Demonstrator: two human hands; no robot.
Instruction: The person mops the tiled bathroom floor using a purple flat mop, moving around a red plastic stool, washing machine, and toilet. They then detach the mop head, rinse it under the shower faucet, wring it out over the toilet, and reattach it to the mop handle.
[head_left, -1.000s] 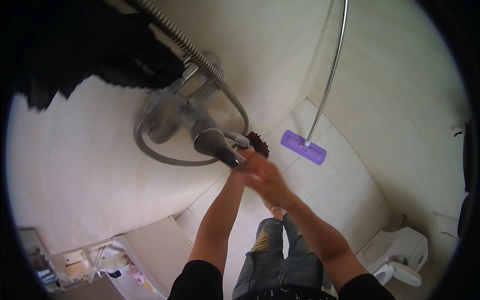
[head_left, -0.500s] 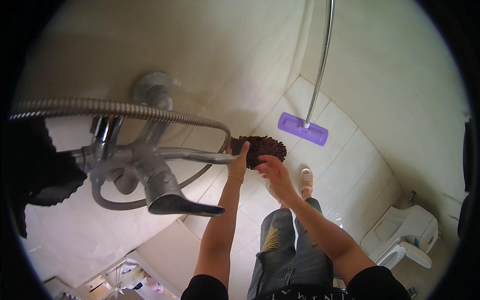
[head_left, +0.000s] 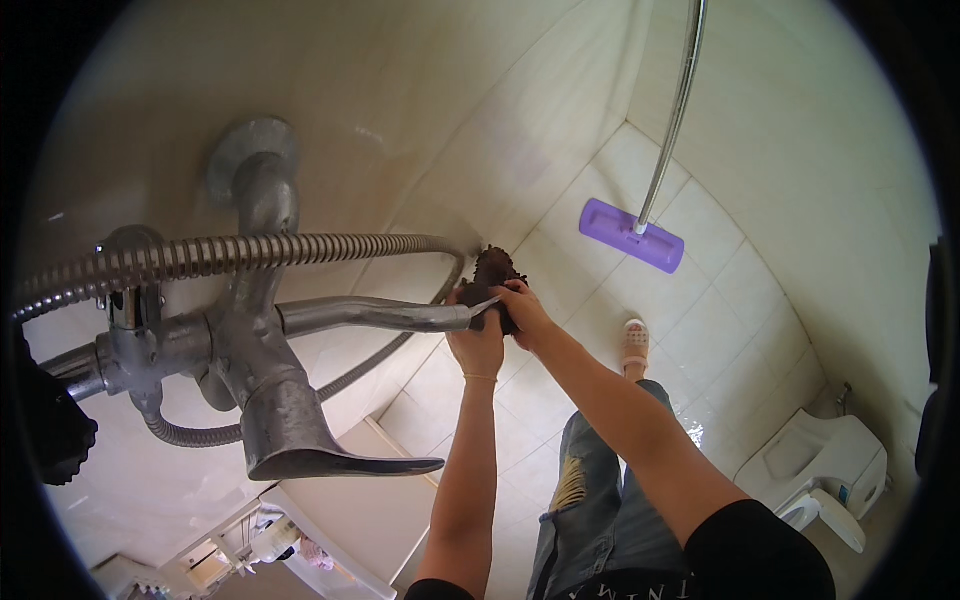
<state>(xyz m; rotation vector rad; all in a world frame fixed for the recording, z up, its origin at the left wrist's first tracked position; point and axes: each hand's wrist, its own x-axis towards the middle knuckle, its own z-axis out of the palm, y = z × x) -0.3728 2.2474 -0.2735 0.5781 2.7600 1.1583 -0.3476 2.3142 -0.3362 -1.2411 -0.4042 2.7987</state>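
The pale wall (head_left: 450, 120) rises beside the person, meeting the tiled floor (head_left: 690, 330) in a corner. A white toilet (head_left: 825, 450) stands over to the right. The mop (head_left: 632, 236) rests its purple head on the tiles, beyond the hands, probably put there to leave both of them free; its pole runs up out of view, so I can't tell what props it. A ribbed hose (head_left: 250, 252) loops round the tap (head_left: 285, 415), whose spout (head_left: 370, 314) juts towards the person. Right at the spout's mouth is the shaggy brown cloth (head_left: 495, 266), bunched, likely so that the pale streak there, seemingly water, meets it. The left hand (head_left: 478, 343) wraps it from below; the right hand (head_left: 530, 312) grips its right side, fingers curled in, the two close together, I'd judge to keep the soft bundle gathered.
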